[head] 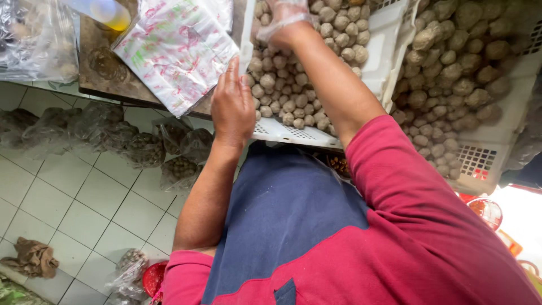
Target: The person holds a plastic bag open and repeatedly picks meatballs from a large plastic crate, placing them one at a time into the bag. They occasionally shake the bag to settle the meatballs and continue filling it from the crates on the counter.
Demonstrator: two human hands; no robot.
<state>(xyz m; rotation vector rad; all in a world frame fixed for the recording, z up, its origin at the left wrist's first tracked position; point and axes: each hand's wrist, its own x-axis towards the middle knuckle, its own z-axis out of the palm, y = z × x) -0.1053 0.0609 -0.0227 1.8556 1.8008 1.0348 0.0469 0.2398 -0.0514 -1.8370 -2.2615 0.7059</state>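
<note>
A white slotted crate (293, 133) in front of me holds a heap of small round beige-brown balls (282, 90). My left hand (231, 107) is bare and lies flat against the crate's left rim, fingers together, with nothing in it. Right beside it is a stack of clear plastic bags printed in red and green (178, 48). My right hand (280, 17) wears a thin clear glove and reaches into the balls at the far side of the crate. Its fingers are cut off by the top edge of the frame. I wear a red shirt and a blue apron.
A second white crate (480, 158) of larger balls stands to the right. Several filled clear bags (141, 148) lie along the tiled floor under the dark worktop (104, 76). A yellow bottle (110, 12), a brown rag (33, 257) and a red bowl (153, 277) are also nearby.
</note>
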